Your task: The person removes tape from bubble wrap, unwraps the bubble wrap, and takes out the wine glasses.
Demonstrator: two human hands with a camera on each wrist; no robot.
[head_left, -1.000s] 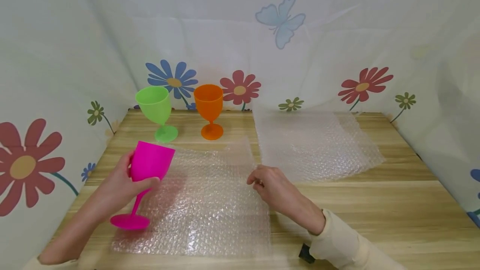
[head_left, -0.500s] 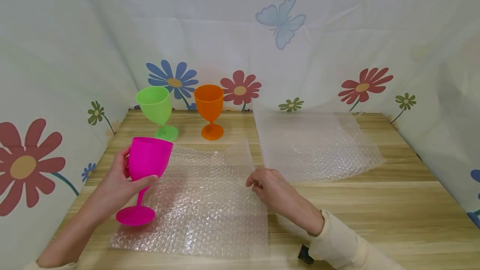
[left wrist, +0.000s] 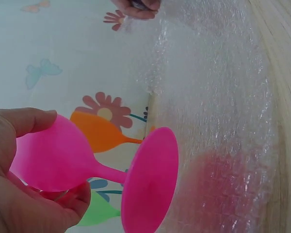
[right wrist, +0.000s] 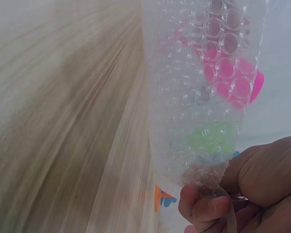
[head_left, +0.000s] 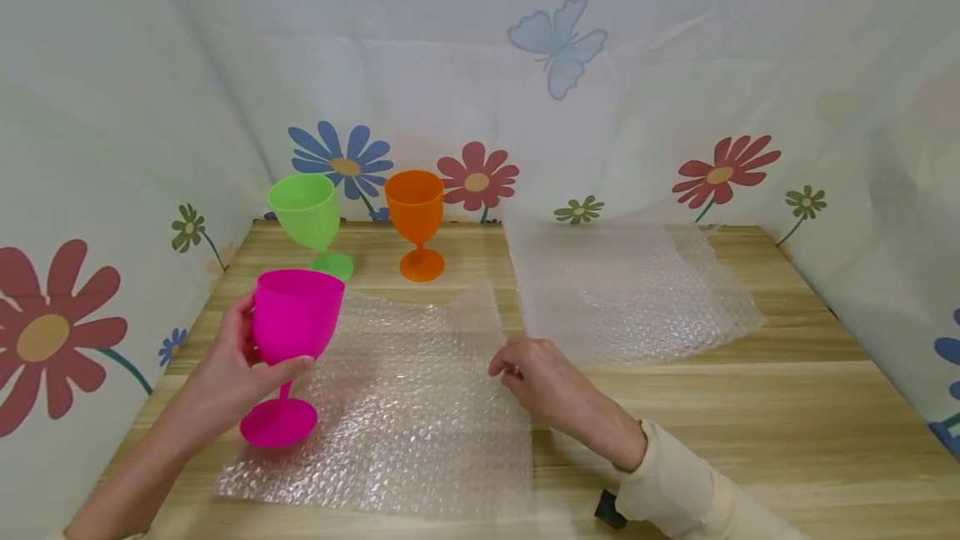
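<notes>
My left hand (head_left: 228, 377) grips a magenta plastic goblet (head_left: 296, 315) round its bowl, thumb across the near side. The goblet stands nearly upright above the left part of a bubble wrap sheet (head_left: 405, 407), its round foot (left wrist: 153, 182) apart from the sheet in the left wrist view. A pink reflection shows on the wrap below it. At the sheet's right edge, my right hand (head_left: 543, 382) pinches the wrap between curled fingers and thumb. In the right wrist view the bubble wrap (right wrist: 199, 97) rises from those fingers (right wrist: 211, 208), with the goblet showing through it.
Behind the goblet, a green goblet (head_left: 307, 211) and an orange goblet (head_left: 416, 207) stand upright at the back left of the wooden table (head_left: 720, 432). A second bubble wrap sheet (head_left: 630, 290) lies at the back right. A flower-printed cloth (head_left: 420, 82) encloses the back and sides.
My left hand has turned the magenta goblet from leaning to nearly upright, its foot swinging right and its rim lifting slightly. The right hand has barely moved, still pinching the wrap.
</notes>
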